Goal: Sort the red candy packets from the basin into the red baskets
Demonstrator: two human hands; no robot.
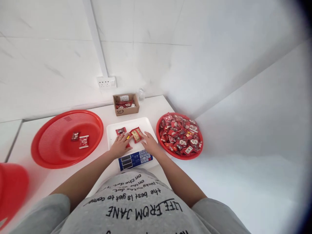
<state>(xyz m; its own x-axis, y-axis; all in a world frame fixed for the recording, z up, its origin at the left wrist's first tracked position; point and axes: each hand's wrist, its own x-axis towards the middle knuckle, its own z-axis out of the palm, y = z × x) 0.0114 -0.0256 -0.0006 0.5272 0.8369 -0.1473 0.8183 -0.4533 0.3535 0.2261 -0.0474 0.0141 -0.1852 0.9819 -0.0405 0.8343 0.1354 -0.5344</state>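
A white scale (146, 123) with a blue keypad (135, 160) stands in front of me. Red snack packets (136, 134) lie on its tray. My left hand (120, 145) rests on the tray with its fingers pinching a packet. My right hand (149, 142) lies flat beside the packets, fingers spread and touching one. Another packet (120, 130) sits at the tray's back left.
A large red basket (48, 143) on the left holds two packets (83, 141). A smaller red basket (180, 135) on the right is heaped with packets. A cardboard box (126, 104) and a small bottle (141, 94) stand by the wall. A red object (11, 190) is at the lower left.
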